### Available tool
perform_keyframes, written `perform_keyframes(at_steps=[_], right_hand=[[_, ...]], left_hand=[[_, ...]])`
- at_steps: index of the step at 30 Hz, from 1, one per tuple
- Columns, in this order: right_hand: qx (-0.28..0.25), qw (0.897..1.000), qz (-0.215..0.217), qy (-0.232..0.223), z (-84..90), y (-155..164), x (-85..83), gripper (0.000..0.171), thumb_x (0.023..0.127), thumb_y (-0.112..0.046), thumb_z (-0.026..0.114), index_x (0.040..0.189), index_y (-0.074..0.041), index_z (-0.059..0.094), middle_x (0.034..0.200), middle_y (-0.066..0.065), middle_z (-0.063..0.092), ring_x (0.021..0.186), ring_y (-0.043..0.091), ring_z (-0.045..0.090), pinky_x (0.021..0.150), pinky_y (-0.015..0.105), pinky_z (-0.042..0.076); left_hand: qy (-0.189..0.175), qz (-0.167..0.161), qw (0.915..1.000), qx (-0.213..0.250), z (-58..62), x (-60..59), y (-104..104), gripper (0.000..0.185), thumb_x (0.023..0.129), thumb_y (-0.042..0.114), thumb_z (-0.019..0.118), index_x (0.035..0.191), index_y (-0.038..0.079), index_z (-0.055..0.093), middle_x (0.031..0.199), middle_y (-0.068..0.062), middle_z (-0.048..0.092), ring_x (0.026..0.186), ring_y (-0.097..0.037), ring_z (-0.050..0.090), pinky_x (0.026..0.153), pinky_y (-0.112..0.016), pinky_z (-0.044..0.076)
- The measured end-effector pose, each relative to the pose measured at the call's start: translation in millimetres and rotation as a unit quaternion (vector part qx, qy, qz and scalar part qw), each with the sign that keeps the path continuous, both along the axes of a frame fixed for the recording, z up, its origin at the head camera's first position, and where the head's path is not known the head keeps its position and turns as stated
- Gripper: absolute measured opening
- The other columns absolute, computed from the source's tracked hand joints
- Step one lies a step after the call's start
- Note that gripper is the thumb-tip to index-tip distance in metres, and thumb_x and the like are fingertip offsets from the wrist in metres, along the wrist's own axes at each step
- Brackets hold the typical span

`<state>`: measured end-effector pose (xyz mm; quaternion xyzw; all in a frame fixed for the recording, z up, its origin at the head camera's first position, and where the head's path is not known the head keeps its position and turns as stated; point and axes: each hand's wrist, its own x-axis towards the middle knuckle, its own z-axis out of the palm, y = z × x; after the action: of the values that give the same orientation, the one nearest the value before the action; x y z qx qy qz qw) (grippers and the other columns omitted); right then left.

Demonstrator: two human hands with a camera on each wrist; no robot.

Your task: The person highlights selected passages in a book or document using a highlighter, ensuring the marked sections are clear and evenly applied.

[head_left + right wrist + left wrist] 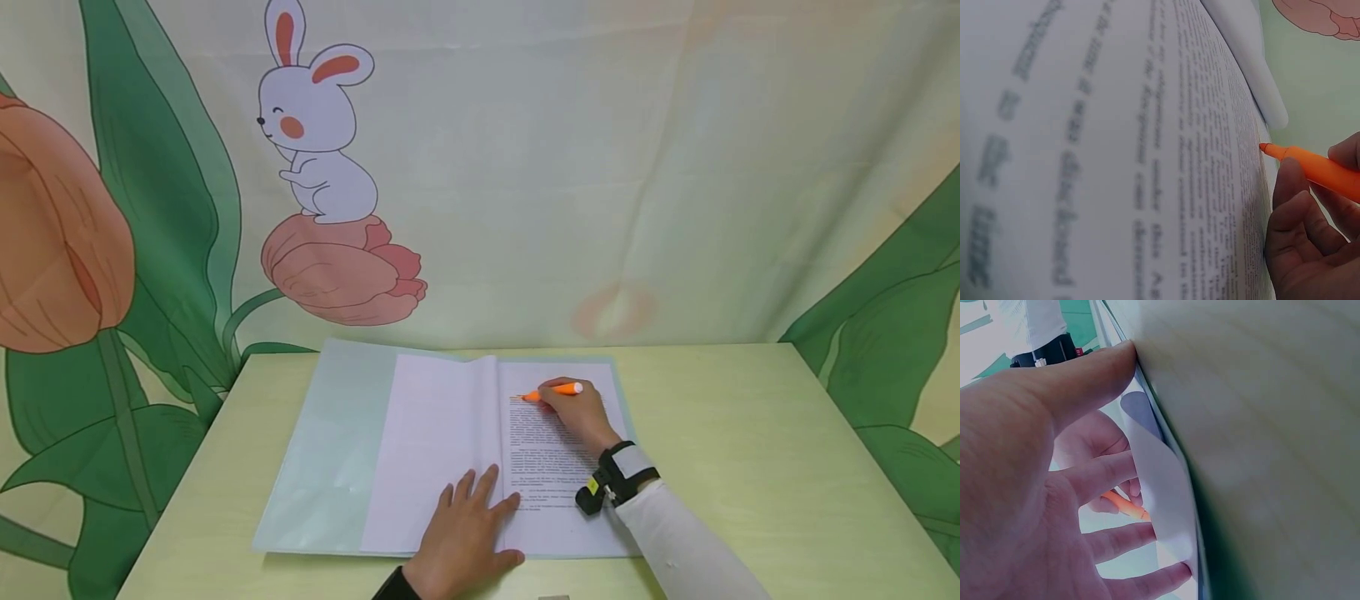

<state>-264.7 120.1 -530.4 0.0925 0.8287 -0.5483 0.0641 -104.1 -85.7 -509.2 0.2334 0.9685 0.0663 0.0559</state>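
Observation:
An orange highlighter (558, 390) is pinched between the thumb and fingers of my right hand (585, 419). Its tip meets the top lines of a printed page (551, 537), where a short orange mark shows. In the right wrist view, the highlighter (1319, 167) points left, its tip at the far lines of text. My left hand (465, 529) rests with fingers spread on the lower part of the open document, across the fold between the blank left sheet (438, 425) and the printed page. The left wrist view shows the left fingers (1119, 540) against a curved sheet edge.
A pale blue folder cover (315, 475) lies open under the sheets on a light yellow-green table (757, 467). Behind the table hangs a cloth backdrop (525, 167) with a rabbit and tulips. A small grey object (553, 597) shows at the front edge of the view.

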Motion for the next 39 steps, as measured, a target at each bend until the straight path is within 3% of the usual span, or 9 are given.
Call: perform_keyframes(at_steps=[7, 15, 24, 39], right_hand=[[0.004, 1.000, -0.002, -0.005, -1.3, 3.4, 0.4, 0.031, 0.090, -0.037, 0.066, 0.112, -0.017, 0.074, 0.096, 0.004, 0.073, 0.083, 0.019, 0.063, 0.073, 0.025, 0.049], [0.006, 1.000, -0.006, -0.004, -2.5, 6.2, 0.4, 0.029, 0.090, -0.037, 0.067, 0.110, -0.018, 0.074, 0.085, 0.002, 0.073, 0.079, 0.018, 0.063, 0.070, 0.025, 0.047], [0.010, 1.000, -0.010, -0.010, -1.2, 9.2, 2.0, 0.030, 0.090, -0.037, 0.067, 0.112, -0.018, 0.074, 0.096, 0.004, 0.073, 0.087, 0.021, 0.063, 0.073, 0.025, 0.048], [0.000, 1.000, -0.012, -0.017, -1.9, 18.4, 1.0, 0.031, 0.090, -0.037, 0.066, 0.111, -0.016, 0.073, 0.093, 0.004, 0.073, 0.085, 0.021, 0.062, 0.075, 0.026, 0.048]], left_hand=[[-0.006, 0.003, 1.0000, 0.004, -0.3, -0.8, 0.4, 0.068, 0.078, 0.062, 0.070, 0.135, 0.028, 0.060, 0.155, -0.013, 0.040, 0.137, -0.042, 0.041, 0.105, -0.061, 0.039], [-0.004, 0.002, 1.0000, 0.006, 0.1, -0.1, 0.6, 0.067, 0.078, 0.061, 0.070, 0.135, 0.027, 0.060, 0.155, -0.013, 0.040, 0.137, -0.042, 0.041, 0.105, -0.061, 0.039], [-0.003, 0.001, 1.0000, 0.004, 0.1, -0.4, 0.8, 0.067, 0.078, 0.062, 0.071, 0.135, 0.028, 0.061, 0.154, -0.013, 0.041, 0.137, -0.042, 0.042, 0.105, -0.061, 0.039], [-0.013, 0.005, 0.9999, 0.008, -1.0, -1.4, 1.1, 0.068, 0.078, 0.062, 0.070, 0.136, 0.027, 0.060, 0.156, -0.013, 0.039, 0.138, -0.043, 0.040, 0.106, -0.063, 0.037]])
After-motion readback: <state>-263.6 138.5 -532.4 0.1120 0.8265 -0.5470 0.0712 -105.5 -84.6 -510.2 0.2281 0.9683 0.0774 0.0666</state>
